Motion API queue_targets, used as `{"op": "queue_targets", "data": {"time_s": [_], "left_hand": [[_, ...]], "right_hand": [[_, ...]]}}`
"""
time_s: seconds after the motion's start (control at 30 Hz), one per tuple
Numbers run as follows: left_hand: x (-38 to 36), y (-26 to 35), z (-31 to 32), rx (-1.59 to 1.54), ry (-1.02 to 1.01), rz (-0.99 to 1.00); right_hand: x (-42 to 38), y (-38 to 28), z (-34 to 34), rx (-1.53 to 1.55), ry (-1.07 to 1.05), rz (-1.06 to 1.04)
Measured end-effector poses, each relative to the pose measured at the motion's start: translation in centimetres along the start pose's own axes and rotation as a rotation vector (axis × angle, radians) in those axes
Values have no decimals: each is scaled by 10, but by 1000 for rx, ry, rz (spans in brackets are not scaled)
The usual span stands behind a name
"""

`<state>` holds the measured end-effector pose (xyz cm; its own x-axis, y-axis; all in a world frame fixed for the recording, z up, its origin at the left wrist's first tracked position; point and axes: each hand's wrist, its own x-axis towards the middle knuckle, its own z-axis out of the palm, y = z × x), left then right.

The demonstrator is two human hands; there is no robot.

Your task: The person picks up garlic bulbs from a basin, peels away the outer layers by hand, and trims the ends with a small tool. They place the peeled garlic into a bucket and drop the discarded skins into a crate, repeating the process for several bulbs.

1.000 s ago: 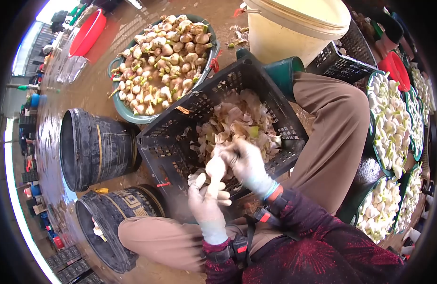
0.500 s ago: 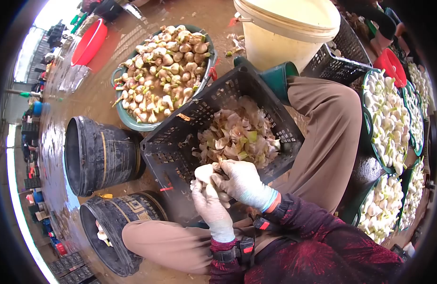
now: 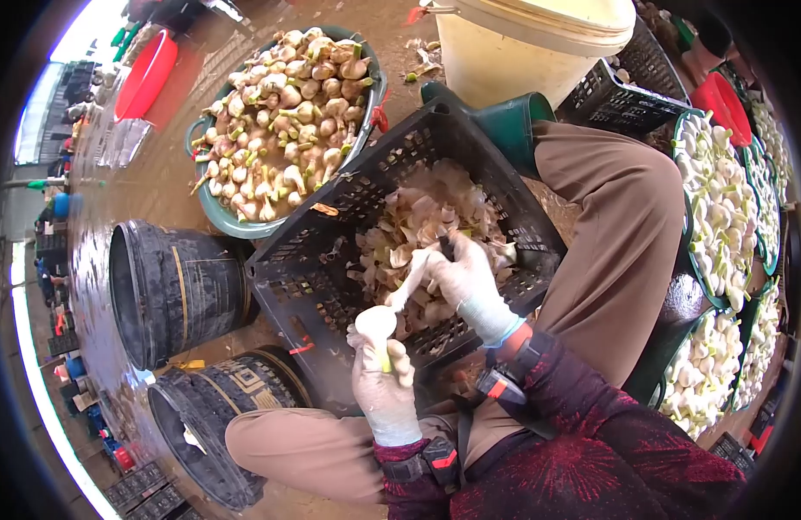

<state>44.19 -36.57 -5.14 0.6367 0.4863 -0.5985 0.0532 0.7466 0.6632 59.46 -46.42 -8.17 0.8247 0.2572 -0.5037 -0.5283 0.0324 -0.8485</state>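
Note:
My left hand [image 3: 385,386], in a pale glove, is closed around a white garlic bulb [image 3: 376,323] with its greenish stem pointing down. From the bulb a pale strip of garlic skin [image 3: 408,288] stretches up to my gloved right hand [image 3: 466,284], which pinches its other end. A short dark object [image 3: 446,249] sticks out by the right fingers; its kind I cannot make out. Both hands are over the near side of a black plastic crate [image 3: 301,264], where a heap of loose garlic skins [image 3: 448,204] lies.
A green tub [image 3: 218,214] of unpeeled garlic [image 3: 283,113] stands beyond the crate. Two black buckets [image 3: 197,290] lie tipped at the left. A cream bucket [image 3: 504,65] stands at the back; tubs of peeled garlic [image 3: 717,208] are at the right. My knees flank the crate.
My right hand has moved up and away from the left, drawing a strip of skin off the bulb. The bulb now shows smooth and white in my left hand.

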Motion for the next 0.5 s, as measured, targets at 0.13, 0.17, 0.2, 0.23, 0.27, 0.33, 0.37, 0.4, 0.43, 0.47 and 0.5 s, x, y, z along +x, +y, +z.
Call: {"op": "queue_targets", "data": {"time_s": [0.13, 0.17, 0.2, 0.23, 0.27, 0.33, 0.37, 0.4, 0.43, 0.47, 0.5], "left_hand": [[5, -5, -13, -374, -213, -40], [2, -3, -11, -475, -207, -58], [-1, -2, -11, -485, -218, -37], [-3, 0, -11, -547, -209, -87], [-5, 6, -13, -605, -197, -111], [-6, 12, -14, -626, -168, -71], [-7, 17, -16, -637, -166, -66], [-2, 16, -26, -690, -236, -2], [-5, 25, -26, -708, -190, 23], [-7, 36, -25, -728, -148, 38], [-10, 49, -27, -687, -78, 74]], "right_hand": [[6, 22, -13, -50, 131, -234], [10, 30, -20, -107, 169, -233], [16, 44, -19, -50, 246, -235], [6, 32, -20, -104, 181, -300], [-6, 18, -18, -147, 94, -368], [-20, 5, -16, -118, -131, -17], [-16, 13, -13, -250, -123, -13], [-13, 24, -10, -383, -101, -14], [-11, 34, -10, -539, -121, -144], [-11, 41, -8, -691, -125, -280], [-18, 40, -4, -727, -182, -307]]}}
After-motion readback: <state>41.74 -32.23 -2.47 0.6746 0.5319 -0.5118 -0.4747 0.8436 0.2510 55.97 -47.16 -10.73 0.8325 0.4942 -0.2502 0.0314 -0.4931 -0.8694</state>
